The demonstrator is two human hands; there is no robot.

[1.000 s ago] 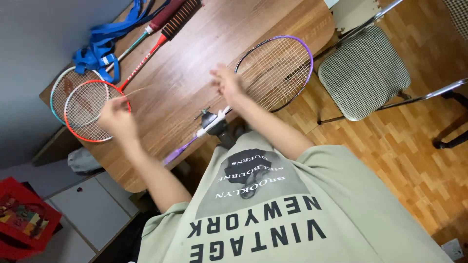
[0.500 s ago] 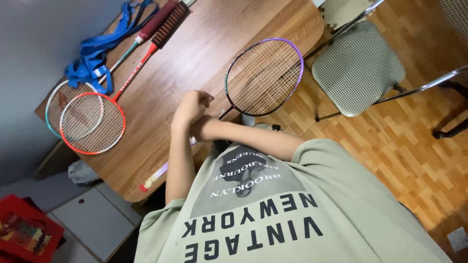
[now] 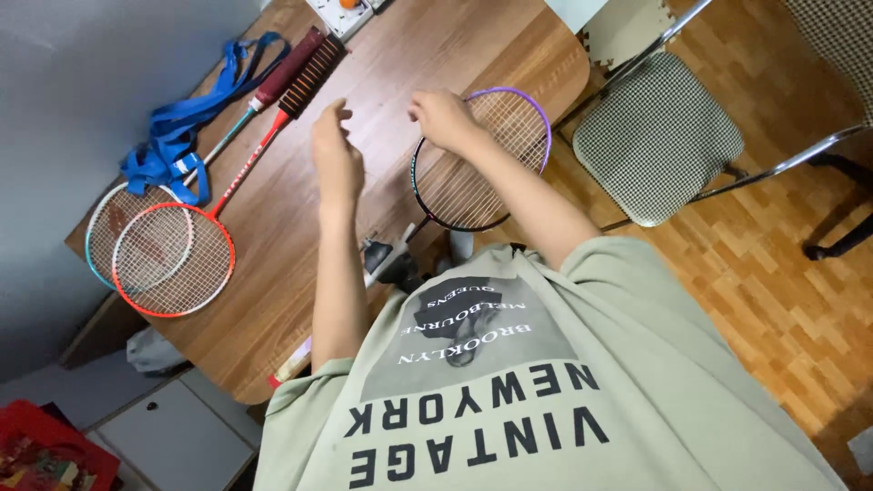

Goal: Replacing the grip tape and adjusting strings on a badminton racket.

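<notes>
A badminton racket with a purple and black rim [image 3: 482,164] lies on the wooden table [image 3: 273,300], its head near the table's right edge. My right hand [image 3: 443,118] rests on the upper left of that rim, fingers curled over it. My left hand [image 3: 335,155] hovers above the table just left of the racket head, fingers loosely bent, with nothing visible in it. The racket's shaft runs down toward my chest past a dark clamp-like piece [image 3: 386,259]. My pale green shirt hides the handle.
A red-rimmed racket [image 3: 173,259] and a teal-rimmed racket [image 3: 105,223] lie at the table's left, handles pointing up right. Blue straps [image 3: 182,136] lie beside them. A white power strip [image 3: 341,11] sits at the far edge. A checked chair [image 3: 659,136] stands right of the table.
My hands were clasped together near my chest; now they are apart and further out, the right on the purple racket's rim. The view has shifted.
</notes>
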